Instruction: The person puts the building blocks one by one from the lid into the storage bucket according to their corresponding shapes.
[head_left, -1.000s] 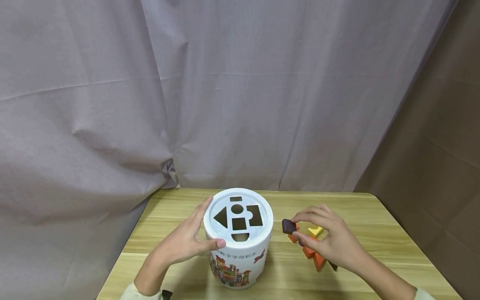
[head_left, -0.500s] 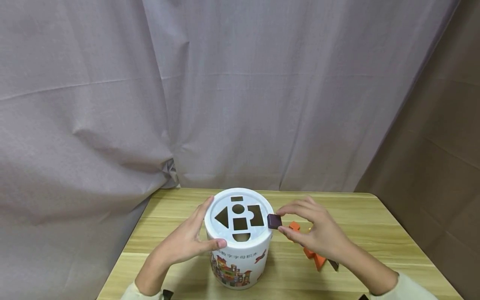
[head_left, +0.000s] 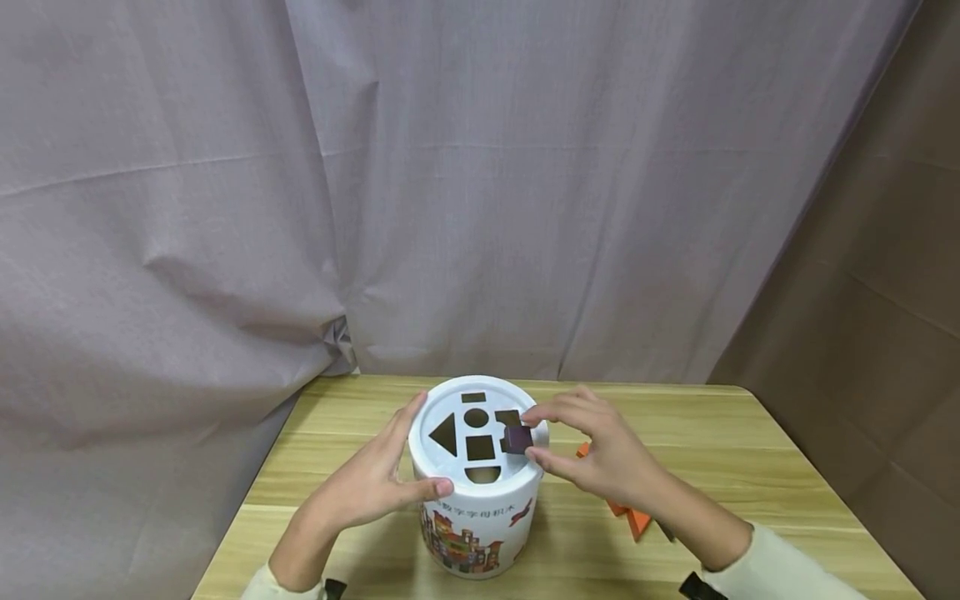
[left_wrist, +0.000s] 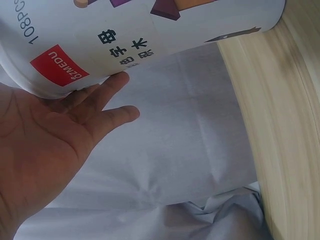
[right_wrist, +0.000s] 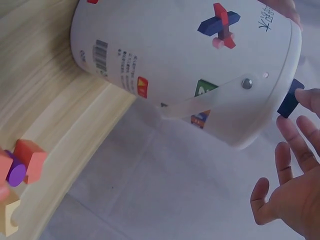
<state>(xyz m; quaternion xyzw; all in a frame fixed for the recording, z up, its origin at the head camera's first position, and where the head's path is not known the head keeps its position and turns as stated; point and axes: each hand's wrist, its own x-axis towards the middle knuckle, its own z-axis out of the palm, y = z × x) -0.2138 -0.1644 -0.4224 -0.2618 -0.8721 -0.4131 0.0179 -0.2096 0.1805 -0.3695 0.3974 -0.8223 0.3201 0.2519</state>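
Observation:
A white printed bucket [head_left: 476, 531] stands on the table under a lid [head_left: 454, 392] with cut-out shapes: triangle, circle, squarish, half-round and notched holes. My left hand [head_left: 372, 472] rests spread against its left side, thumb on the front rim; the left wrist view shows the hand's [left_wrist: 55, 135] fingers extended along the wall. Thumb and fingertips of my right hand [head_left: 592, 442] pinch a dark purple block [head_left: 517, 439] above the lid's right part, overlapping the notched hole. In the right wrist view the block [right_wrist: 290, 99] is at the rim, with the hand's [right_wrist: 300, 195] other fingers spread.
Orange blocks [head_left: 637, 522] lie right of the bucket, partly hidden by the right forearm. The right wrist view also shows a purple cylinder [right_wrist: 16, 170] and a pale yellow notched block [right_wrist: 9, 215] there. A strap handle [right_wrist: 190, 107] hangs on the bucket. Grey curtain [head_left: 480, 208] stands behind the table.
My right hand has carried the purple block leftward from above the loose blocks to over the lid's right part. The left hand and bucket have stayed nearly still.

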